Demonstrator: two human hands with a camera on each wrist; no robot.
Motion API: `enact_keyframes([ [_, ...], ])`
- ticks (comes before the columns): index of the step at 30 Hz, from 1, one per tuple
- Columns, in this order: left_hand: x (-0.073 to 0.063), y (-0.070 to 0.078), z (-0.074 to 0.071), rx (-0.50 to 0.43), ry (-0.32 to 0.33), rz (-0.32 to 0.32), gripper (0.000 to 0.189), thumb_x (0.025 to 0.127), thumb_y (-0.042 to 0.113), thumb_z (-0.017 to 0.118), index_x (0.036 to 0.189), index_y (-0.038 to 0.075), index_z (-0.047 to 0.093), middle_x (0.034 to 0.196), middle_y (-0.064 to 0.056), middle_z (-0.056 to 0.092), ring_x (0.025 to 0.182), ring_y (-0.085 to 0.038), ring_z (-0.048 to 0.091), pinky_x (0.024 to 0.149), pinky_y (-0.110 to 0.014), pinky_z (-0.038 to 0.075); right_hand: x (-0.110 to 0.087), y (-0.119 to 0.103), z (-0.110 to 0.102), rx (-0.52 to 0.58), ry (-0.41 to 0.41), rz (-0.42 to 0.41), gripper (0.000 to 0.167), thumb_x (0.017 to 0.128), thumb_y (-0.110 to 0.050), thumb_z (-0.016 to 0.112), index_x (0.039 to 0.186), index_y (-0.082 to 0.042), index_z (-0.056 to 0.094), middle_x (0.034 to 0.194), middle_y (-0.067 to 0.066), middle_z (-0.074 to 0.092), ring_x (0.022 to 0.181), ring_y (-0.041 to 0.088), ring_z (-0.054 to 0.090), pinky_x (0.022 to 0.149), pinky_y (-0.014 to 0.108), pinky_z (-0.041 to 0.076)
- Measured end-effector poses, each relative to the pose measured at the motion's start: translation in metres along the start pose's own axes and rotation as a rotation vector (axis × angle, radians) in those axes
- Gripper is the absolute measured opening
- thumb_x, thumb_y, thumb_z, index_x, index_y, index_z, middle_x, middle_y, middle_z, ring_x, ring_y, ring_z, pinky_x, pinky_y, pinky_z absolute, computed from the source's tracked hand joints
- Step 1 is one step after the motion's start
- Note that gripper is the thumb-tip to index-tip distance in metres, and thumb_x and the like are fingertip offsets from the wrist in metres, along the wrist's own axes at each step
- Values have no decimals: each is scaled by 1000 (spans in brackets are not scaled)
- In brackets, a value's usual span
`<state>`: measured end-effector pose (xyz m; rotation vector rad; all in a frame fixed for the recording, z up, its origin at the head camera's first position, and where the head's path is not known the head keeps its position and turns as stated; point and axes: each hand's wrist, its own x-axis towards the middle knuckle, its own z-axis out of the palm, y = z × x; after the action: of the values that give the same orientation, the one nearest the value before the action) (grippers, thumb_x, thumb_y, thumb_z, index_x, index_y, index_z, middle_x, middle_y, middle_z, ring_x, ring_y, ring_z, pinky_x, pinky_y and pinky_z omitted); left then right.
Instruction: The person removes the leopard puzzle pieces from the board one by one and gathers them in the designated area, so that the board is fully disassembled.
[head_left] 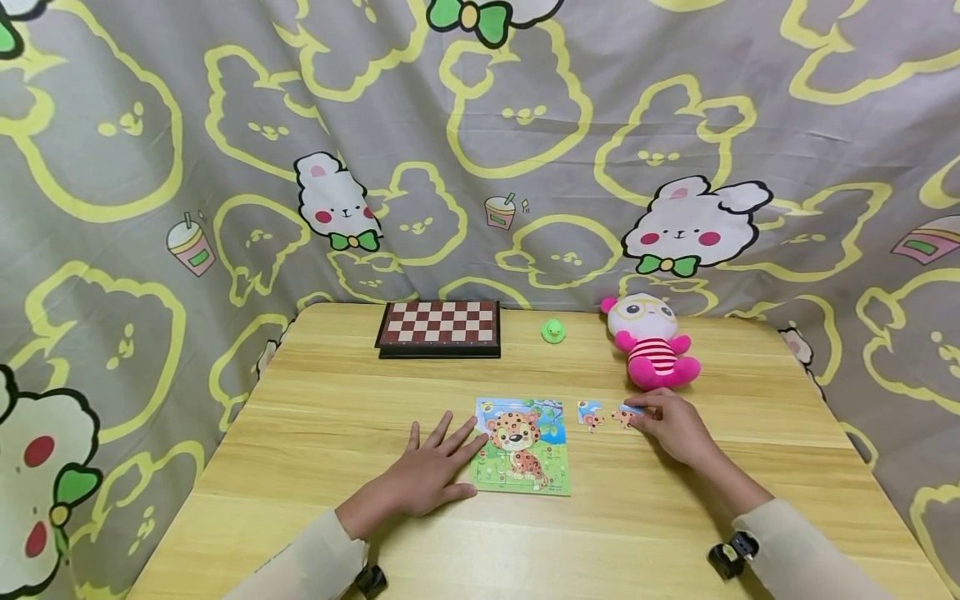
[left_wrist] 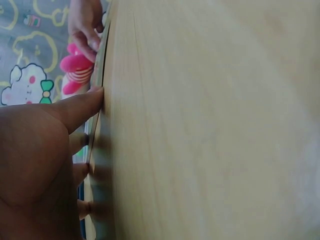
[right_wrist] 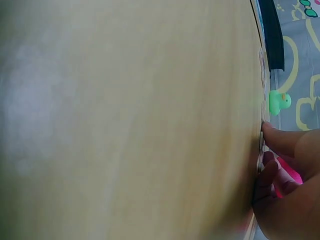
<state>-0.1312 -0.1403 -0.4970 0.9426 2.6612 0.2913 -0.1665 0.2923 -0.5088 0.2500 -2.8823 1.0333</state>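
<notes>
The left hand (head_left: 423,475) lies flat, palm down with fingers spread and straight, while the right hand (head_left: 673,427) reaches forward with fingers curled downward, both forearms in pale sleeves.
</notes>
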Motion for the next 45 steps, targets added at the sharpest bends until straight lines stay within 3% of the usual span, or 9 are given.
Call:
enact_keyframes([
  [30, 1, -2, 3, 18, 8, 2, 78, 102, 63, 46, 167, 31, 17, 175, 1, 3, 158, -42, -1, 111, -83, 6, 1, 2, -2, 7, 4, -23, 26, 89, -8, 80, 115, -4, 78, 104, 8, 68, 79, 15, 50, 68, 29, 43],
  [45, 0, -1, 1, 17, 3, 1, 78, 102, 63, 47, 167, 31, 17, 175, 1, 2, 158, -42, -1, 112, -83, 6, 1, -12, 0, 58, -6, -44, 28, 87, -12, 83, 114, -3, 79, 107, 10, 70, 80, 13, 51, 68, 25, 43],
])
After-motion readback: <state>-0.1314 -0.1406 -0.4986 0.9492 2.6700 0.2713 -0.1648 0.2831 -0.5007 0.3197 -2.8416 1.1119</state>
